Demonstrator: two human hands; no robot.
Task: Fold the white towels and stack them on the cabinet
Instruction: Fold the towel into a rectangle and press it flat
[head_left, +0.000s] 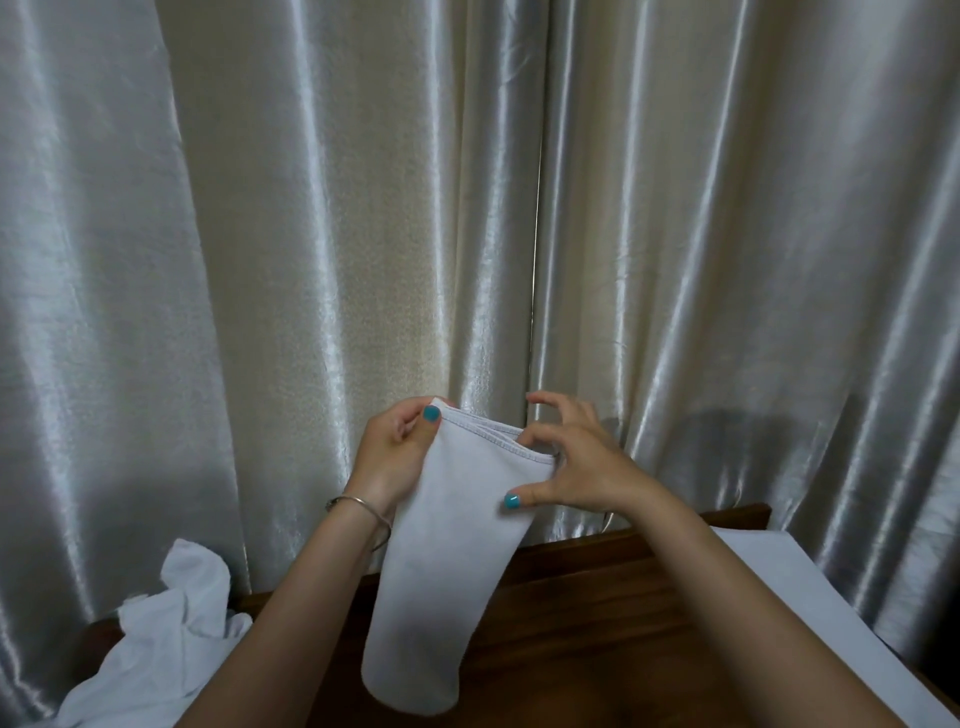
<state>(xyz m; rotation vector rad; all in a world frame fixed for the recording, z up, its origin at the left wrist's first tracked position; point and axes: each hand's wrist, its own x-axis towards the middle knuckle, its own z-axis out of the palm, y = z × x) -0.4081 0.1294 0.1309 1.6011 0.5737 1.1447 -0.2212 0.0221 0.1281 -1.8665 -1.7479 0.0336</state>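
A white towel (447, 561), doubled over lengthwise, hangs in the air above the dark wooden cabinet top (597, 623). My left hand (395, 452) pinches its upper left corner between thumb and fingers. My right hand (571, 462) holds the upper right corner, thumb on the front of the cloth and fingers spread behind the hemmed edge. The towel's lower end dangles just over the cabinet. A heap of unfolded white towels (156, 644) lies at the cabinet's left end.
Shiny grey curtains (311, 234) hang close behind the cabinet across the whole view. A flat white surface (810, 613) lies on the cabinet's right side. A thin bracelet (358, 506) circles my left wrist.
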